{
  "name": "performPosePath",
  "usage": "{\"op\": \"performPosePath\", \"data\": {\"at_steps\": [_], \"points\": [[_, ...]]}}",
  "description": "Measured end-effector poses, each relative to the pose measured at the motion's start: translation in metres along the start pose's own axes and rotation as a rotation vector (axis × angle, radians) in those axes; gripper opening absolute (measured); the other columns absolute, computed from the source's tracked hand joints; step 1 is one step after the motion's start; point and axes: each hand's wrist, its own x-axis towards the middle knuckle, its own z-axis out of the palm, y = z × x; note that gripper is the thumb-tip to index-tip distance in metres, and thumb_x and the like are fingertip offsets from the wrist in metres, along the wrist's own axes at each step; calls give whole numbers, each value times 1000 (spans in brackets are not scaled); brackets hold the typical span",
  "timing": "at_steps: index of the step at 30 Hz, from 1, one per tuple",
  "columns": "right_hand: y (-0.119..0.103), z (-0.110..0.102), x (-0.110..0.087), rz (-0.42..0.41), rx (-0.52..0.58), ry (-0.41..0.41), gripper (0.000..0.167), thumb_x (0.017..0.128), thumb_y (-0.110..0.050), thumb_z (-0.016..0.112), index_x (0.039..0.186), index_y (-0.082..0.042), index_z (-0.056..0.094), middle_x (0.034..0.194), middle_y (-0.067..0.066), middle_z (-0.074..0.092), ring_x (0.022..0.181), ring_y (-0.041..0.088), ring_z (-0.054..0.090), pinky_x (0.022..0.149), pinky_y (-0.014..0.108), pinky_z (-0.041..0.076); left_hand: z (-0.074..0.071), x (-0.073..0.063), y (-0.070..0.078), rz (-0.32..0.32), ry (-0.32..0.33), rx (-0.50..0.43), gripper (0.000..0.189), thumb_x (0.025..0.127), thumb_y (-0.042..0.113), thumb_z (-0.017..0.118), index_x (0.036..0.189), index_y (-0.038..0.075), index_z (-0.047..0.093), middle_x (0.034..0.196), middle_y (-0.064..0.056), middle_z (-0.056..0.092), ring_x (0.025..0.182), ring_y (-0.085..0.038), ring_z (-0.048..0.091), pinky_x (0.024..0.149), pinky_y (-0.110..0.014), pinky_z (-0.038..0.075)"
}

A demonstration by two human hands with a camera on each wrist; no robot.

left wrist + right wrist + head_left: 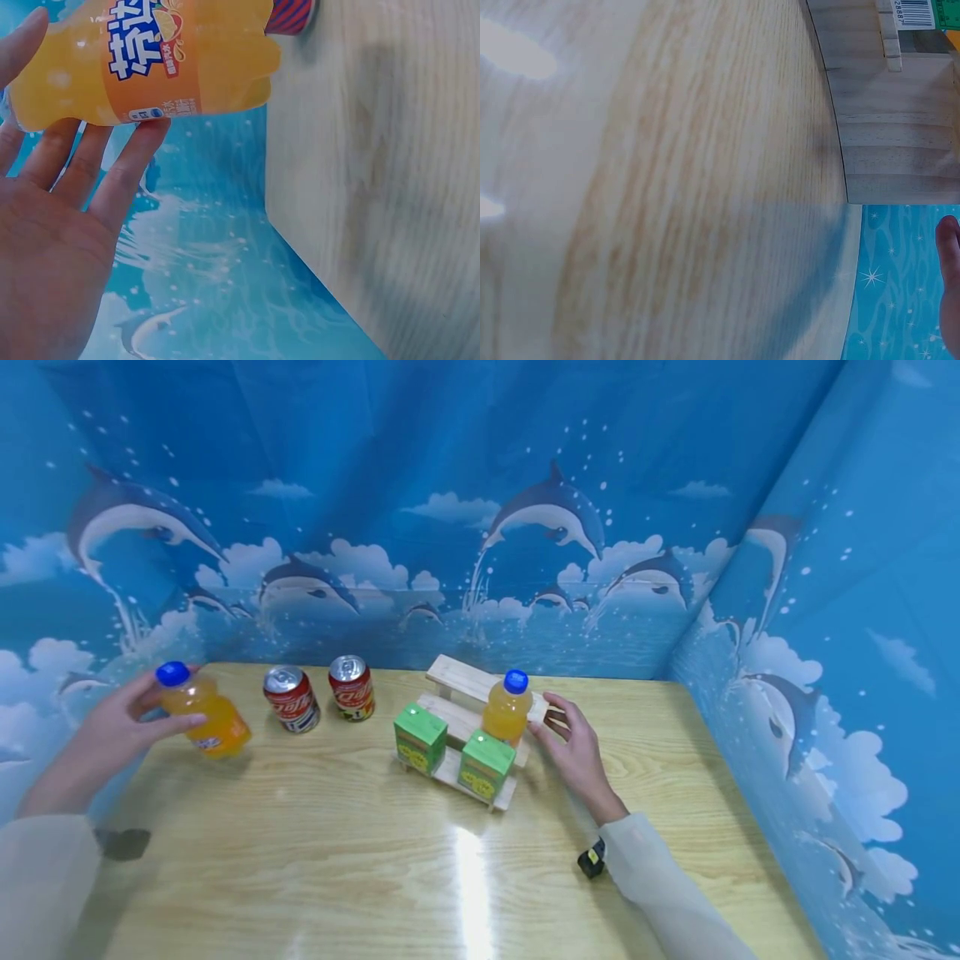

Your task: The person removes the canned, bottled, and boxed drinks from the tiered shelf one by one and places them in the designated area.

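Blue-capped orange bottles (208, 717), red cans (292, 702), green cartons (486, 767), dolphin-patterned blue curtain (375, 485)

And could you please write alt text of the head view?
A left hand holds a tilted orange bottle. The right hand is at the end of a stepped rack bearing two green boxes and another bottle; two red cans stand on the table.

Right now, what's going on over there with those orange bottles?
A person's left hand is holding a tilted orange drink bottle over at the left. The right hand is at the right end of the wooden rack. Two green boxes sit on its lowest step, a second bottle stands on the middle one, and two red cans stand on the table.
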Motion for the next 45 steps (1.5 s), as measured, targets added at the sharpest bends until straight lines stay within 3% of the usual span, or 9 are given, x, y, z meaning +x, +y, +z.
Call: {"op": "performPosePath", "data": {"at_steps": [8,22,35,45], "points": [[0,0,-1,10,-20,2,62,104,-29,78,157,-12,53,160,10,55,141,34,61,119,38,53,-3,-1,-16,-60,1,49,104,107,61,62,175,10,3,173,-40,15,153,-72,14,107,-94,23],[0,-1,-3,11,-21,-4,61,104,-34,77,157,-14,53,159,8,55,141,32,61,119,38,53,-2,0,-36,-73,-2,35,103,107,59,63,174,6,4,173,-42,15,153,-74,10,108,-94,21],[-1,0,-1,2,21,15,61,102,-26,81,155,-9,55,157,12,57,139,36,62,119,41,54,0,0,-45,-71,1,20,102,108,57,63,174,4,5,173,-41,13,154,-74,8,109,-94,18],[2,1,2,-21,31,26,61,101,-23,81,154,-6,56,155,13,58,138,36,63,118,39,54,0,2,-50,-99,-37,48,110,104,65,63,174,5,2,174,-41,12,153,-73,9,106,-94,21]]}}
